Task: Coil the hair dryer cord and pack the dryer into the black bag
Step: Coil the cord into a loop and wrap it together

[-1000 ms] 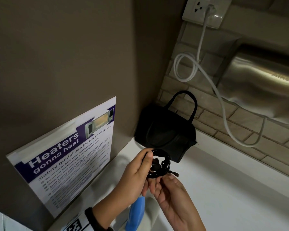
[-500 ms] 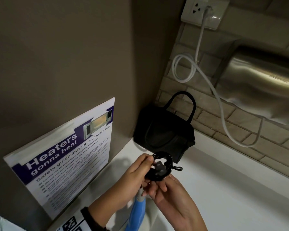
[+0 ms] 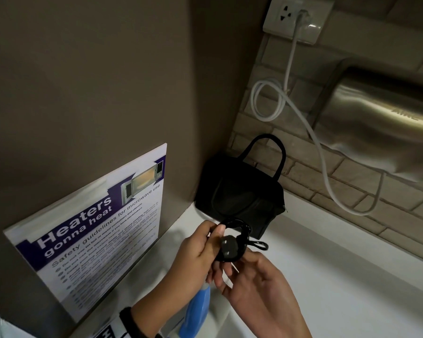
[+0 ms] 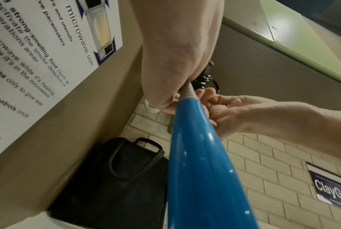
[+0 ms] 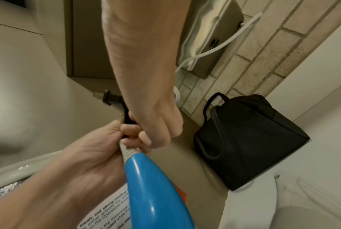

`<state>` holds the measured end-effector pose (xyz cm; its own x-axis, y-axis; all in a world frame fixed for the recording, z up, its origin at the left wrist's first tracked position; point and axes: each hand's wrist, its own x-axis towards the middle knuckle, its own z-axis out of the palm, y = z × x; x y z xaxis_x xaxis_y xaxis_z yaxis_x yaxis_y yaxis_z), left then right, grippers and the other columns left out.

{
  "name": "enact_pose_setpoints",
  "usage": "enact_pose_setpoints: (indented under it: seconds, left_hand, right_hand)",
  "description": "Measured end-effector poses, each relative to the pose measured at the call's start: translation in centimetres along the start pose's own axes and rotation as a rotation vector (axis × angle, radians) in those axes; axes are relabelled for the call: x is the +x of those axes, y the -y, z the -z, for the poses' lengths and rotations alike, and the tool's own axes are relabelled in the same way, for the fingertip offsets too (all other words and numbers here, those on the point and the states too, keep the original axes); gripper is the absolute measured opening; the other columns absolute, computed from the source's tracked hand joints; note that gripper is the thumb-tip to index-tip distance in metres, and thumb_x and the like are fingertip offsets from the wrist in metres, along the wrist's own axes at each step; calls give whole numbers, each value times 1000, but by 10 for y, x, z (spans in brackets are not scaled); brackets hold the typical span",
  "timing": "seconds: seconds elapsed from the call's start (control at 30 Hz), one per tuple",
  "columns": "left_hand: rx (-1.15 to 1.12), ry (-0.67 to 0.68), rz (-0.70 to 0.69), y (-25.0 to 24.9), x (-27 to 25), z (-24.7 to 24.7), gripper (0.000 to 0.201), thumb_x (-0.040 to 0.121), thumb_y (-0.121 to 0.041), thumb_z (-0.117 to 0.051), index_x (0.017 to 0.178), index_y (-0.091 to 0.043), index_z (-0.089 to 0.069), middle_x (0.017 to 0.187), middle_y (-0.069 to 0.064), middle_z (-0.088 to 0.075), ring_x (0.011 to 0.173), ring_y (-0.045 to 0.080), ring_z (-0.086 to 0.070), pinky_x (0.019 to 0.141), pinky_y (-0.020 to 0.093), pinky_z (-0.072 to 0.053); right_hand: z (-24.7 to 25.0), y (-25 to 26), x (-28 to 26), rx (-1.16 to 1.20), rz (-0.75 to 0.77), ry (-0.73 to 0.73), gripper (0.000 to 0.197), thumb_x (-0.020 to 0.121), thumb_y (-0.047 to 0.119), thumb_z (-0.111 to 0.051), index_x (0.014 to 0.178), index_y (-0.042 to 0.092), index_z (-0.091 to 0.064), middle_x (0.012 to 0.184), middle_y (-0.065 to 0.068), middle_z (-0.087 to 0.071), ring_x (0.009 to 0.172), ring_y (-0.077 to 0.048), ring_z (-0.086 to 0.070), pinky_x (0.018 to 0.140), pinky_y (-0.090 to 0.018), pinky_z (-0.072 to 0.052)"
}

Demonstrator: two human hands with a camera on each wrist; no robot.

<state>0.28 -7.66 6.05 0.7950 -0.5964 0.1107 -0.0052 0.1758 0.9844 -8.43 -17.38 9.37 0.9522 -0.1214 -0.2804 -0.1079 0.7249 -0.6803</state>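
Observation:
A small coil of black cord (image 3: 237, 236) with its plug (image 3: 230, 247) is held up between both hands, just in front of the black bag (image 3: 239, 193). My left hand (image 3: 213, 240) pinches the coil's left side. My right hand (image 3: 232, 269) holds it from below with curled fingers, and a short loop of cord sticks out to the right. The blue hair dryer (image 3: 195, 311) hangs under the hands by its grey cord collar (image 5: 126, 148). The bag (image 5: 248, 139) stands in the corner with its handles up; I cannot tell whether its top is open.
A microwave safety poster (image 3: 95, 228) leans on the left wall. A white cable (image 3: 322, 152) runs from the wall socket (image 3: 296, 18) to a steel hand dryer (image 3: 386, 128) on the brick wall. The white counter (image 3: 327, 276) stretches to the right.
The hands have turned the coil, so the plug now faces up. The cord end now sticks out to the right as a small loop.

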Motion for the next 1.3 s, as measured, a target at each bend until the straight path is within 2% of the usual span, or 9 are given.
enact_pose_setpoints:
  seconds: [0.2, 0.33, 0.57, 0.8, 1.03, 1.13, 1.2, 1.23, 1.3]
  left_hand:
    - [-11, -67, -33, 1, -1, -1, 26, 81, -56, -46, 69, -33, -51, 49, 10, -56, 39, 25, -47, 41, 26, -37]
    - [37, -56, -133, -2, -7, -6, 16, 84, -45, -51, 73, -34, -52, 54, -10, -56, 52, 10, -53, 52, 24, -44]
    - [-112, 38, 5, -5, -7, -4, 32, 80, -43, -67, 81, -12, -59, 72, -2, -64, 73, 10, -62, 75, 35, -54]
    - [-129, -5, 41, -10, -6, -6, 34, 74, -38, -76, 73, -9, -59, 67, 3, -59, 64, 10, -56, 61, 19, -48]
    - [-145, -154, 128, -9, 3, -14, 17, 70, -19, -82, 76, -9, -69, 70, 4, -73, 72, 19, -71, 65, 26, -56]
    - [-296, -270, 189, -10, 11, -14, 19, 76, -8, -77, 88, 3, -69, 83, 19, -75, 80, 35, -74, 66, 35, -61]
    - [-353, -320, 211, -12, 16, -9, 22, 76, -4, -76, 92, 8, -67, 82, 20, -75, 76, 35, -74, 64, 33, -61]
    - [-371, -315, 212, -14, 17, -7, 22, 77, -3, -75, 93, 9, -66, 84, 21, -75, 76, 35, -74, 64, 32, -61]
    - [-396, -281, 229, -18, 18, 0, 23, 77, -5, -74, 94, 8, -67, 89, 22, -75, 79, 34, -74, 67, 32, -62]
  right_hand:
    - [-5, 1, -5, -177, 77, -11, 58, 40, 33, -89, 91, 11, -73, 72, -7, -60, 62, -16, -61, 70, -32, -49]
    - [-11, 0, -5, -356, 120, -83, 38, 80, 36, -69, 102, 5, -68, 89, -7, -74, 79, -15, -71, 72, -26, -54]
    - [3, -1, -7, -719, 235, -203, 38, 76, 32, -72, 109, 15, -64, 110, -9, -71, 103, -20, -68, 78, -32, -56]
    - [0, -2, -17, -1014, 277, -218, 35, 94, 9, -52, 113, 37, -50, 98, 7, -73, 91, -5, -71, 78, -20, -56]
    - [-12, -18, -28, -1397, 242, -323, 23, 93, 42, -43, 82, 29, -58, 77, 6, -75, 63, -8, -70, 74, -32, -57]
    - [-18, -35, -27, -1470, 75, -371, 62, 77, 75, -19, 103, 31, -53, 113, -1, -68, 105, -18, -63, 93, -25, -47]
    - [-16, -48, -47, -1376, -49, -256, 109, 54, 91, -20, 113, 9, -59, 110, -30, -58, 116, -41, -48, 94, -38, -39]
    - [-9, -47, -45, -1289, 123, -277, 107, 52, 81, -31, 93, -14, -59, 83, -34, -54, 111, -54, -40, 82, -46, -35]
    - [-22, -51, -28, -1146, 554, -655, 56, 52, 44, -37, 46, -11, -45, 63, -31, -44, 112, -67, -13, 70, -64, -33]
